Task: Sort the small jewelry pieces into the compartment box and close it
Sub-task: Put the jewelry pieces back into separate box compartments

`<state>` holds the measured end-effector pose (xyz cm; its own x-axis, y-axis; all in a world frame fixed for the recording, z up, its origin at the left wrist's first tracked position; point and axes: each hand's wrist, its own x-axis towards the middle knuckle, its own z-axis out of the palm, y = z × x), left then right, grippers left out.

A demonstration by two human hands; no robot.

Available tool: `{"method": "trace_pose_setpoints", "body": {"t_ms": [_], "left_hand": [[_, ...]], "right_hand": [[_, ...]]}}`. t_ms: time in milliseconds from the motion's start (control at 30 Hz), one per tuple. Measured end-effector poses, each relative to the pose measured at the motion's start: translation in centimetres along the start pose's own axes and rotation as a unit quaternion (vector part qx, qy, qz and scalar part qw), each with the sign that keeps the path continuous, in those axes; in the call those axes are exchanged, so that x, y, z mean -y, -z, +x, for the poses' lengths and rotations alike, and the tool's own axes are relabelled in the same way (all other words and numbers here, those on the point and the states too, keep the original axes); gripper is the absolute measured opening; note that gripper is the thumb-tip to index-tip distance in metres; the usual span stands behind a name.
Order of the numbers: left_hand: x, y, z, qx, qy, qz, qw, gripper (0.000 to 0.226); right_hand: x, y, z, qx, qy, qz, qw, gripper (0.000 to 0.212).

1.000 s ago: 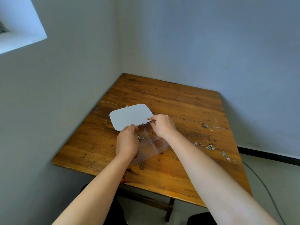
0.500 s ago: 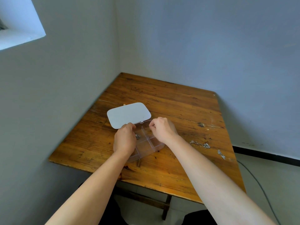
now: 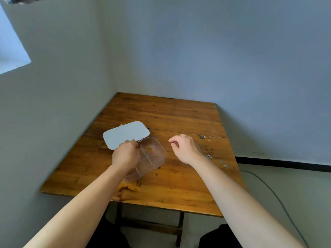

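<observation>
— What is seen on the bench (image 3: 179, 185), largest first?
— The clear compartment box (image 3: 152, 158) is set left of its centre; its lid (image 3: 125, 134) is laid open behind it.
— And the hands?
— The left hand (image 3: 126, 155) is curled over the box's left side, its grip hidden; the right hand (image 3: 184, 149) is held just right of the box, fingers (image 3: 172, 140) loosely curled, nothing pinched.
— The jewelry?
— Gold pieces (image 3: 150, 149) are seen in a rear compartment; silver pieces (image 3: 208, 156) are left further right of the box.

I see a wooden table (image 3: 179, 120) in the corner, with a cable (image 3: 279, 199) on the floor beside it.
</observation>
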<state>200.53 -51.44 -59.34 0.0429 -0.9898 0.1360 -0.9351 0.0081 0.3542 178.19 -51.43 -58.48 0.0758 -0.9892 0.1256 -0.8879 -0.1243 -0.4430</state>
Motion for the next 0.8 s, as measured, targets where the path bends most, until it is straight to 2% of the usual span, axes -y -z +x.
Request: {"method": "trace_pose_setpoints", "body": {"t_ms": [100,200,333,467,533,667,800], "left_hand": [[-2.7,-0.3,-0.4,-0.049,-0.075,0.045,0.995,0.029],[-6.1,-2.1,-1.5,-0.071,-0.180,0.005,0.981,0.029],[-9.4,-5.7,-3.5,-0.008,-0.278,0.006,0.960,0.036],[-11.4,-8.8,-4.1,0.111,-0.252,0.035,0.961,0.049],[-12.0,-9.8,-4.0,0.139,-0.239,0.059,0.959,0.053],[-12.7,-11.3,-2.7,0.116,-0.236,0.068,0.962,0.058],[-13.4,-12.5,-1.4,0.097,-0.237,0.078,0.964,0.058]], "right_hand": [[-3.4,1.4,-2.0,-0.007,-0.049,-0.021,0.999,0.027],[-6.6,2.0,-3.7,-0.006,-0.104,-0.035,0.994,0.029],[-9.8,2.1,-5.7,-0.001,-0.163,-0.026,0.986,0.035],[-11.6,1.3,-6.7,0.016,-0.175,-0.032,0.984,0.048],[-12.0,0.7,-6.7,0.013,-0.161,-0.040,0.986,0.053],[-12.6,-0.7,-6.6,0.009,-0.123,-0.071,0.990,0.052],[-12.7,-1.7,-6.9,-0.079,-0.156,-0.031,0.984,0.037]]}}
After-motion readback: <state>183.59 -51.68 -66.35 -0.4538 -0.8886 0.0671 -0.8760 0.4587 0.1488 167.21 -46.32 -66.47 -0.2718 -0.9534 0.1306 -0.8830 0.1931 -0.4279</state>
